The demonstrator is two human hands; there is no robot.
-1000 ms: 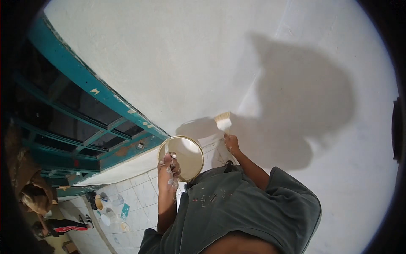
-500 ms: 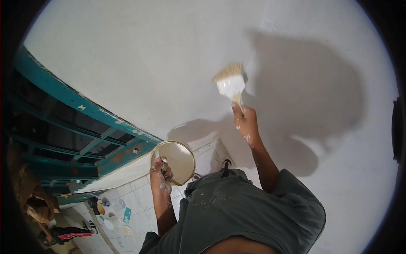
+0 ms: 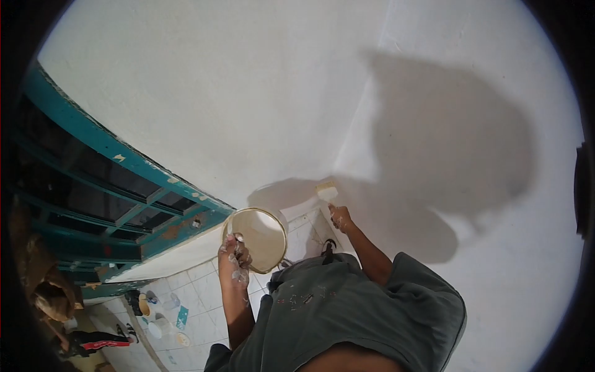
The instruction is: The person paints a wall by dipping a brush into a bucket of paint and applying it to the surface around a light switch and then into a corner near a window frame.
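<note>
In the head view, my right hand (image 3: 339, 218) is wrapped around the handle of a wide paintbrush (image 3: 326, 192). Its pale bristles point up and left, right by the corner where two white walls (image 3: 266, 99) meet. White smears mark both hands. My left hand (image 3: 235, 254) has its fingers closed at the near left side of a pale bucket (image 3: 263, 239), gripping it by the rim. The bucket hangs tilted toward me, its inside showing off-white.
A teal window frame (image 3: 149, 211) with chipped paint runs along the left. Below lies a tiled floor (image 3: 198, 291) with several small containers and a teal piece (image 3: 181, 317). A person's dark-and-red trouser leg (image 3: 102, 341) shows at lower left. Shadows fall across the right wall (image 3: 496, 266).
My right hand has brought the paintbrush down and a little left, from higher on the wall to low by the corner. My left hand and the bucket have barely moved.
</note>
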